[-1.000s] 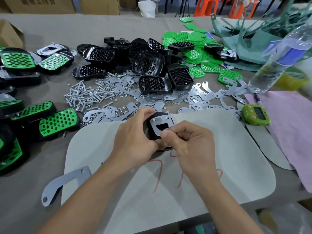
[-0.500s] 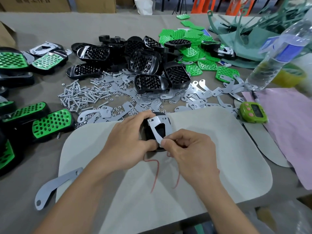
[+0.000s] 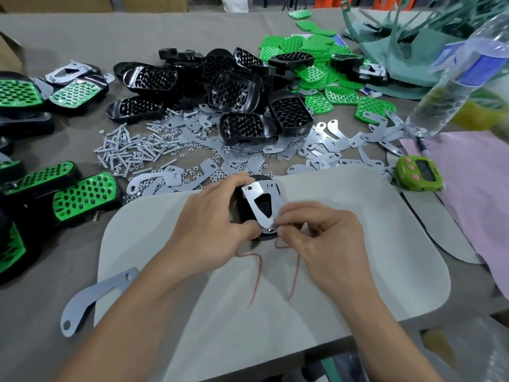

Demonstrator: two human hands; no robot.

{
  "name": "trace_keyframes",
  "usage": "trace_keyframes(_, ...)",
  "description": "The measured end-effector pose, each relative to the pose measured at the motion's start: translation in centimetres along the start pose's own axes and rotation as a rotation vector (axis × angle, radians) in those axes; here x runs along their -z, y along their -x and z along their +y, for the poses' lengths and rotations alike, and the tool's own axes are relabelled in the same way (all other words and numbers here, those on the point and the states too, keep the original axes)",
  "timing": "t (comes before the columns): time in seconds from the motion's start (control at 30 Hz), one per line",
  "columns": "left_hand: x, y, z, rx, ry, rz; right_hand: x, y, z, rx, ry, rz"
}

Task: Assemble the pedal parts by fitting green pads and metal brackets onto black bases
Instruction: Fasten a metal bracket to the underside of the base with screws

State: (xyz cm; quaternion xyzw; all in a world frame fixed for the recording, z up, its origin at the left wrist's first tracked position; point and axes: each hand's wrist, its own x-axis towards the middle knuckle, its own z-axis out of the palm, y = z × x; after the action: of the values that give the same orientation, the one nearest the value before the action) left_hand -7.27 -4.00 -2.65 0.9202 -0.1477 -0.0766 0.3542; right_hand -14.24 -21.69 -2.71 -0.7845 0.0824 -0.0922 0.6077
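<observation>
Head view: toward the tabletop's near edge, the left hand [image 3: 209, 232] grips the black base [image 3: 238, 209] steady so the right hand [image 3: 322, 238] can pinch the metal bracket [image 3: 256, 199], seemingly aligning it.

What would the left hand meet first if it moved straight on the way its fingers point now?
The left hand grips the black base, which would move with it. Past that, it would likely meet the loose brackets just beyond the far edge of the mat, though depth is unclear.
</observation>
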Motion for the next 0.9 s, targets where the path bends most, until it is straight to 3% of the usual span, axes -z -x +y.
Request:
trace_keyframes(0.2, 0.1, 0.0, 0.0, -0.001, -0.014, -0.004, -0.7, 0.4, 0.4, 0.007, 0.072, 0.064)
trace_keyframes(0.43, 0.6, 0.2, 0.3, -0.022, 0.018, -0.048, -0.8, 0.3, 0.2, 0.076, 0.243, -0.006)
trace_keyframes(0.6, 1.5, 0.1, 0.0, 0.056, 0.142, -0.133, -0.4, -0.1, 0.5, 0.140, 0.367, -0.061)
trace_keyframes(0.9, 0.2, 0.1, 0.2, 0.035, 0.243, 0.068, -0.4, 0.0, 1.2, 0.217, 0.367, -0.034)
